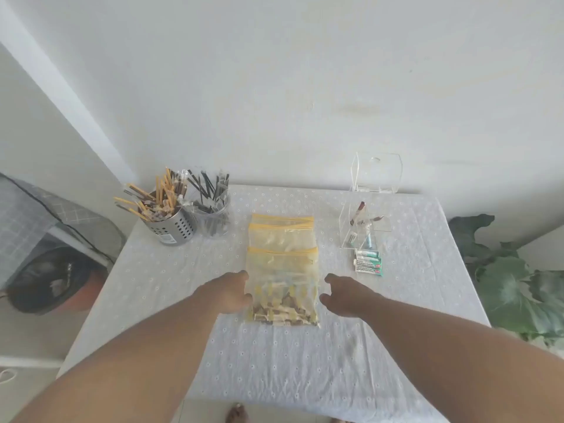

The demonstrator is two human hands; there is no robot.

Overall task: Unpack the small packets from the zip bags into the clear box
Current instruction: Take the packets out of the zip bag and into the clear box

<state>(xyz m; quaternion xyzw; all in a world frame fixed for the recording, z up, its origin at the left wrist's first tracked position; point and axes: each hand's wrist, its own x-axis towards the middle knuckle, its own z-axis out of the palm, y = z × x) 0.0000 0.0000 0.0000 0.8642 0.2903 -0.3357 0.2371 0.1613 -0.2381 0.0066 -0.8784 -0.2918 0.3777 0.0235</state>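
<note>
A cloth-covered counter (274,361) carries a stack of three yellow-topped zip bags (282,239) down its middle. The nearest zip bag (282,288), full of small packets (283,309), lies between the person's hands. The left hand (227,293) touches its left edge, or so it seems through the blur; the right hand (341,296) hovers just beside the right edge, fingers loosely spread, holding nothing. The clear box (364,228) stands well apart, back right, a few green-and-white packets (367,264) before it. Unpacking is only starting: next, lift this bag and part its zip.
</note>
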